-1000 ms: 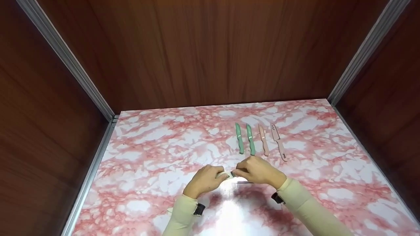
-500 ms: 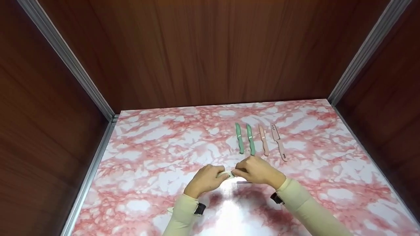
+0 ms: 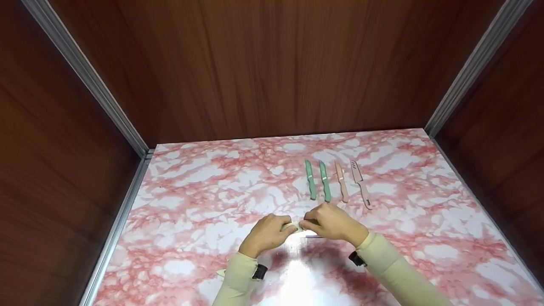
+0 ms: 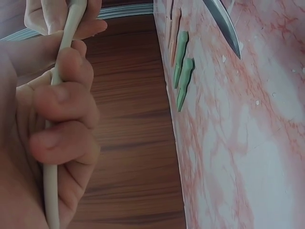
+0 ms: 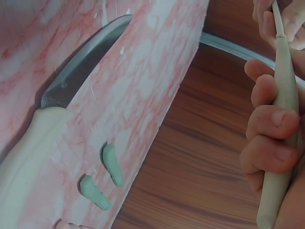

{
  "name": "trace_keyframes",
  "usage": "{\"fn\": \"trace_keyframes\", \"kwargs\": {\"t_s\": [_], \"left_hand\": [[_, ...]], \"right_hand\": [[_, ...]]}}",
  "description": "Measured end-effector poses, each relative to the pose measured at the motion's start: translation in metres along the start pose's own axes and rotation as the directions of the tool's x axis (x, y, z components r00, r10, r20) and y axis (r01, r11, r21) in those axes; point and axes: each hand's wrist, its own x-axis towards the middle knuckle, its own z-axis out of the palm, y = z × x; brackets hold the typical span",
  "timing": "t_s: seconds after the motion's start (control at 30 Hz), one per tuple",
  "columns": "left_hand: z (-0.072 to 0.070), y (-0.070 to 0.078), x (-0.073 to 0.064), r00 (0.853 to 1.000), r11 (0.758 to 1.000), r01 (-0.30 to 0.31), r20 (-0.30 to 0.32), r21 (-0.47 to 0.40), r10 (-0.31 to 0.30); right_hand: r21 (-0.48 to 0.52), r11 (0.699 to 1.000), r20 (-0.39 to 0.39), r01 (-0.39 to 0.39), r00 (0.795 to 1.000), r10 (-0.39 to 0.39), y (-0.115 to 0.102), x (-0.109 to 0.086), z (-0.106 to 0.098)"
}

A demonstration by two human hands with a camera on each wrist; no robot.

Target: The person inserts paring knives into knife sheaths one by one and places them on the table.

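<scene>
In the head view my left hand (image 3: 267,233) and right hand (image 3: 333,223) meet low in the middle at a cream knife (image 5: 286,76). My right fingers curl round its handle in the right wrist view. Left fingers wrap the thin, flat cream part (image 4: 51,191), seen edge-on in the left wrist view, where a blade or its sheath lies; the fingers hide much of it. Flat on the table beneath the hands rests a second knife with a bare steel blade (image 5: 83,67) and a cream handle (image 5: 28,152). The right hand covers that handle in the head view.
Beyond the hands, two green knives (image 3: 310,179) (image 3: 325,180), a pink knife (image 3: 341,181) and a pink slotted one (image 3: 361,184) lie side by side. A pale flat piece (image 3: 220,272) pokes out beside the left sleeve. Wooden walls (image 3: 272,68) enclose the marbled table (image 3: 191,191).
Both hands keep their hold on the cream knife. My right hand has shifted very slightly to the left; everything on the table lies as before.
</scene>
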Motion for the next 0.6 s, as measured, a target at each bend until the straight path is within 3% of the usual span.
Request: {"fn": "trace_keyframes", "kwargs": {"t_s": [0.27, 0.6], "left_hand": [[0.000, -0.001, 0.000, 1.000, 1.000, 0.031, 0.007, -0.003, -0.031], [-0.008, -0.007, -0.003, 1.000, 1.000, 0.026, 0.007, 0.004, -0.026]], "right_hand": [[0.012, 0.999, 0.022, -0.036, 0.999, 0.036, -0.002, 0.001, 0.002], [0.053, 0.995, 0.059, -0.088, 0.995, 0.085, 0.008, -0.003, 0.002]]}}
